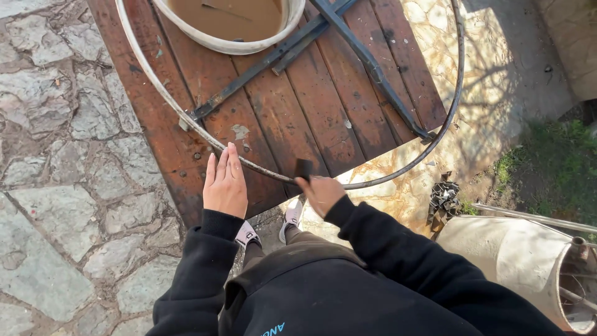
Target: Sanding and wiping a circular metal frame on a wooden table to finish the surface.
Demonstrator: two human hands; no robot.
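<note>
Left hand [225, 184] flat, fingers together, on metal ring [186, 118]; right hand [320, 194] fingers clamped on dark pad [303, 168] against ring.

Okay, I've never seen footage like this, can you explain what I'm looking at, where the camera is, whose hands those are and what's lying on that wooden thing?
There is one picture, taken by a camera worn on a person's head and looking down, so the black sleeves and the two hands at the bottom are that person's own.

The left hand lies flat, fingers together, on the edge of a worn reddish wooden table, touching a thin round metal hoop that lies on the planks and sticks out past them. The right hand holds a small dark block against that hoop.

Dark metal bars cross inside the hoop. At the top stands a pale tub of muddy brown water.

The table stands on stone paving. To the right are grass and a pale drum-like object lying on its side.
</note>
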